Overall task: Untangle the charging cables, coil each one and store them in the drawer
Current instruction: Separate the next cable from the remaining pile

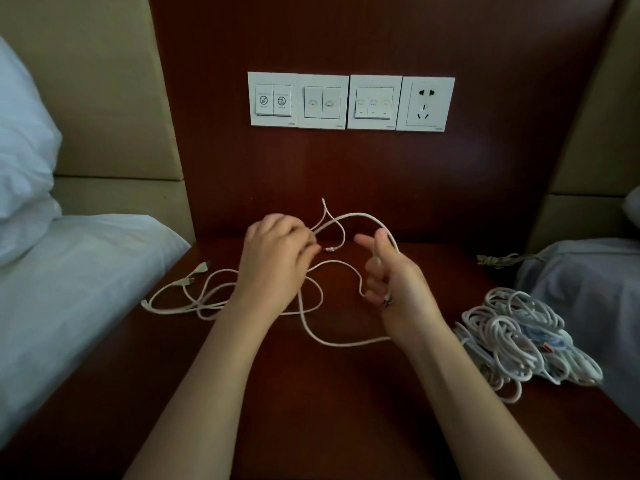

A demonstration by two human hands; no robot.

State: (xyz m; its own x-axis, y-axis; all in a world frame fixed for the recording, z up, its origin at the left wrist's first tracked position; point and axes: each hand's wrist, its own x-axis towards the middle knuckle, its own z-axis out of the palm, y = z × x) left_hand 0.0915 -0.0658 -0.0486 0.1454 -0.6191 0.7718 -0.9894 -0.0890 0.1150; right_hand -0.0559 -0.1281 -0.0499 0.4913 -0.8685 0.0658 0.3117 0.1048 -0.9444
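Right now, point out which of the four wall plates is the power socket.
The rightmost plate: it shows plug holes, whereas the three plates to its left carry rocker switches.

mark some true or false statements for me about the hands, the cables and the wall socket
1. The left hand holds the white cable. True.
2. A plug sits in the wall socket. False: nothing is plugged into it.
3. A heap of cables lies to the right of the right hand. True.
4. The cables on the nightstand are black. False: they are white.
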